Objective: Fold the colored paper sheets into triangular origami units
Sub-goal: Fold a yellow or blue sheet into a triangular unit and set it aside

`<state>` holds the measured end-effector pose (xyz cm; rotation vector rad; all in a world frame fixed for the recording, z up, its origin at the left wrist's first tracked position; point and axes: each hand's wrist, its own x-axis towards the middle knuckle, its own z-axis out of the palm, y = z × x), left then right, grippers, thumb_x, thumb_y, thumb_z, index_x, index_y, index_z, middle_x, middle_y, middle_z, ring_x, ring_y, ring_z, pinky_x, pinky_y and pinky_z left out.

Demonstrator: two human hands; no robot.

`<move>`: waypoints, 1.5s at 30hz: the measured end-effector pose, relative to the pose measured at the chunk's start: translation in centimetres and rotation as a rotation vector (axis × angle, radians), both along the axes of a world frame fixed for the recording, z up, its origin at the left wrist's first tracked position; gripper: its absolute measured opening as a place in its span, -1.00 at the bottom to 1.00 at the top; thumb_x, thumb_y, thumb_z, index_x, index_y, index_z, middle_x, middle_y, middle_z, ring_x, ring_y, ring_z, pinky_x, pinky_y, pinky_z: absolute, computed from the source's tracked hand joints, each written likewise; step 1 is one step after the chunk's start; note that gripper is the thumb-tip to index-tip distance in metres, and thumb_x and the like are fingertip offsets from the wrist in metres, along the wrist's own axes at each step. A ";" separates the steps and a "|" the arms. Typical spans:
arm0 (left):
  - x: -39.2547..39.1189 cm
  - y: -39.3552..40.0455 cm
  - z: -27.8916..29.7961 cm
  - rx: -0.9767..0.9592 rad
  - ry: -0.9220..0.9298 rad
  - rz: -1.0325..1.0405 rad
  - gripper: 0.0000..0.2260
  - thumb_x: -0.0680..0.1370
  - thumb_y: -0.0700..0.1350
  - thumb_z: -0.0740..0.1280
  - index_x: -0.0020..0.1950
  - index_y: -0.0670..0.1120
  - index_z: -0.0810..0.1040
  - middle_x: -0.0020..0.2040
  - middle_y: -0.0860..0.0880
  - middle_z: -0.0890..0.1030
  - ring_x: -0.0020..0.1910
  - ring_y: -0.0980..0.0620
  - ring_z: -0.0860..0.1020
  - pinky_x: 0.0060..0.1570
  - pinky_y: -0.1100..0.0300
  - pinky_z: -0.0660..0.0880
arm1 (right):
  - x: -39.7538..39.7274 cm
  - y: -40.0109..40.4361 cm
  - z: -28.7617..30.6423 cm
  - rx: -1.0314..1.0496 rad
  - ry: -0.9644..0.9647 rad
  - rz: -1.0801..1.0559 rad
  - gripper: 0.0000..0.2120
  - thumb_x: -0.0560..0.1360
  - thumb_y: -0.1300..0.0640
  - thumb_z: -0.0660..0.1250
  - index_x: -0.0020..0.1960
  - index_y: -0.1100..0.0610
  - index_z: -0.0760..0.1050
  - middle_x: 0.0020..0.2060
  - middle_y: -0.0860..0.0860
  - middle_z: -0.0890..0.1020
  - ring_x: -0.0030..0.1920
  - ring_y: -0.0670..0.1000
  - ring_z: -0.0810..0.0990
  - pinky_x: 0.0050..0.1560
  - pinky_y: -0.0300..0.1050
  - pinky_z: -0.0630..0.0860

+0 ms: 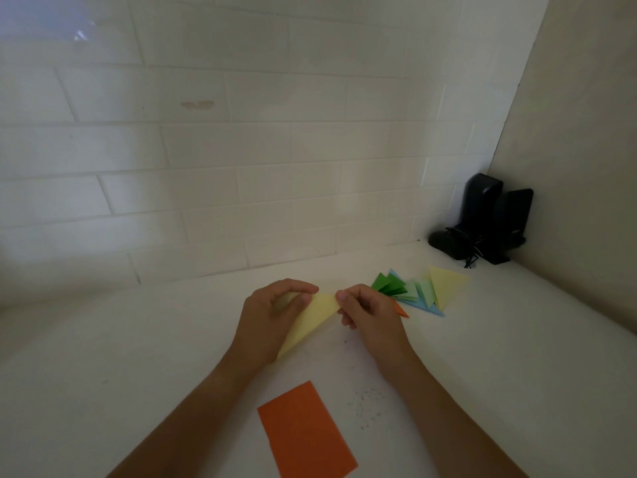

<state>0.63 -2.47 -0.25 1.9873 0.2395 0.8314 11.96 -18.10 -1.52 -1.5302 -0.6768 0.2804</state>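
White counter, both hands pinching yellow paper

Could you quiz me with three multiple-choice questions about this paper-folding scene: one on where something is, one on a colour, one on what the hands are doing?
1. Where does the pile of folded triangles lie?
A. Past the right hand, toward the dark speakers in the corner
B. Beside the left elbow
C. On top of the orange sheet

2. What colour is the paper being folded?
A. Blue
B. Yellow
C. Orange

3. How is that paper held?
A. Lying flat, untouched
B. Under one palm only
C. Pinched by both hands

Answers:
1. A: the pile sits between the right hand and the speakers.
2. B: the yellow paper shows between the hands; the orange sheet lies flat nearer the person.
3. C: the left hand and the right hand each grip an end.
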 end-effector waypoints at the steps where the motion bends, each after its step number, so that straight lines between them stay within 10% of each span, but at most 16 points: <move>1: 0.1 0.1 -0.1 0.000 0.001 0.005 -0.84 0.60 -0.18 0.43 0.03 0.06 0.74 0.00 0.23 0.72 0.11 0.22 0.64 0.16 0.39 0.45 | 0.0 0.0 0.0 0.011 0.007 -0.006 -0.74 0.63 0.09 0.37 -0.14 0.25 0.57 -0.37 0.02 0.57 -0.30 -0.09 0.52 -0.23 -0.27 0.46; 45: 0.2 -0.1 -0.4 0.066 0.056 0.017 -0.82 0.60 -0.16 0.43 0.05 0.14 0.70 0.04 0.31 0.68 0.14 0.27 0.59 0.12 0.49 0.38 | 0.4 0.2 -0.1 0.011 0.043 -0.051 -0.71 0.65 0.13 0.34 -0.15 0.31 0.57 -0.40 0.02 0.57 -0.34 -0.12 0.52 -0.24 -0.32 0.46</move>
